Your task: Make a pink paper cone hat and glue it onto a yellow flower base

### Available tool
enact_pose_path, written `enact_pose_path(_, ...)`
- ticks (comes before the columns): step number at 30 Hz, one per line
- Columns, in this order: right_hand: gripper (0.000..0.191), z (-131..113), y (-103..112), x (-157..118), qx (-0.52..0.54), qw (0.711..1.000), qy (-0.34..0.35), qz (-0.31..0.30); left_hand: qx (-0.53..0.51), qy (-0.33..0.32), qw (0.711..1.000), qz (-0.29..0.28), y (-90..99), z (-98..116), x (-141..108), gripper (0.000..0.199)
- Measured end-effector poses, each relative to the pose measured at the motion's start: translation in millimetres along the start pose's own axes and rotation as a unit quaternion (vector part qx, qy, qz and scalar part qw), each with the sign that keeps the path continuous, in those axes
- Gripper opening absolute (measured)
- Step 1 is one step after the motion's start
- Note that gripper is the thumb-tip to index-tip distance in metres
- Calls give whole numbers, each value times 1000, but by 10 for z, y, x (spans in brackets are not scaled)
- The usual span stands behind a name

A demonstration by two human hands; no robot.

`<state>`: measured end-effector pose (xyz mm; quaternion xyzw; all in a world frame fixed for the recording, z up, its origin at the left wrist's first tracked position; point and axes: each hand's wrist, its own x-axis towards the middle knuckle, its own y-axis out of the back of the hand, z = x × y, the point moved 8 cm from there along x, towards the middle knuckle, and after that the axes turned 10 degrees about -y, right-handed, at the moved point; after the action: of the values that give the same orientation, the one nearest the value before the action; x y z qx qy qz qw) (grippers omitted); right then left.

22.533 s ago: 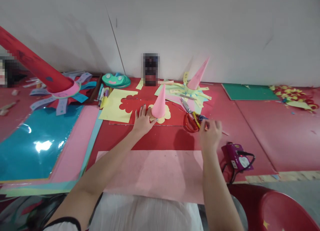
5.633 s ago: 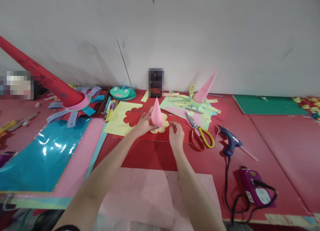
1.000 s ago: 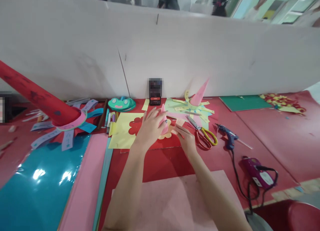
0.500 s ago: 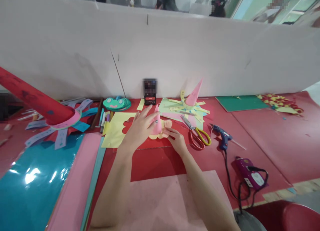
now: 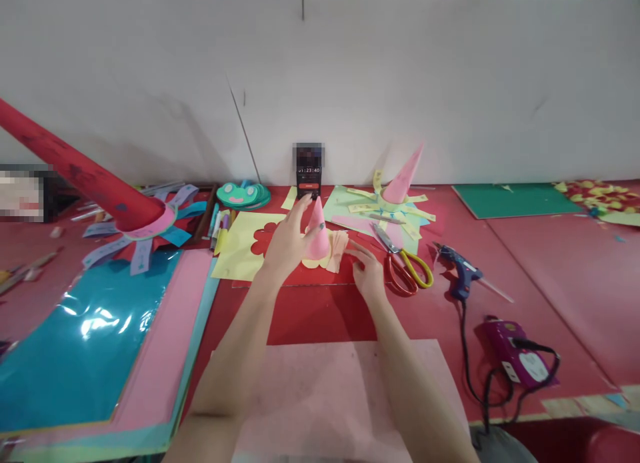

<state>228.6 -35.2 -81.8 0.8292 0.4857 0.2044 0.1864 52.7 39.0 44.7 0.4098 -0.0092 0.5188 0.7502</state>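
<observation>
A small pink paper cone (image 5: 318, 241) stands upright on a pale yellow scalloped paper base (image 5: 313, 263). My left hand (image 5: 289, 244) is around the cone's left side, its thumb across the near face and its fingers stretched toward the back. Against the cone's right side sits a fanned bunch of pale paper strips (image 5: 338, 251). My right hand (image 5: 369, 271) is just right of these strips, fingers apart and holding nothing; whether a fingertip touches them I cannot tell. Under the base lies red paper (image 5: 295, 275), with a red scalloped shape (image 5: 263, 239) to its left.
Scissors (image 5: 400, 259) lie right of my right hand, then a blue glue gun (image 5: 463, 276) with its cord and a purple power box (image 5: 517, 356). Behind are a phone (image 5: 309, 173) and a finished-looking pink cone (image 5: 404, 177). A large red cone (image 5: 90, 176) leans in from the left.
My right hand has drawn back from the pale strips, its fingers now spread. My left hand stays at the cone, with its thumb now across the front. The camera view has tilted down.
</observation>
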Motion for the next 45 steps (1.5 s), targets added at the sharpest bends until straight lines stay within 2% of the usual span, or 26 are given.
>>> enact_pose_path(6,46,47,-32,-5,17,999,-27,-11,45,56,996,-48,-193,-194,-10,56)
enact_pose_path(12,45,26,-48,-2,12,1000,-24,-6,74,48,996,-12,-241,-205,-21,60)
enact_pose_path(17,33,-46,-15,-27,12,1000,-6,21,27,23,999,-17,-264,-177,-27,63)
enact_pose_path(22,26,-92,-17,-58,-35,999,7,40,1,3,1000,-29,-179,-156,-26,46)
enact_pose_path(28,30,-59,-124,-45,-82,995,30,42,20,27,998,-59,-264,-144,-15,34)
enact_pose_path(34,30,-58,-172,-52,-112,992,44,46,49,14,997,-53,-298,-122,-14,47)
enact_pose_path(41,24,-124,-175,-100,-175,981,55,68,52,36,993,-102,-369,-128,-50,60)
enact_pose_path(45,29,-89,-104,-96,-194,976,44,91,52,46,992,-104,-356,-144,-56,64)
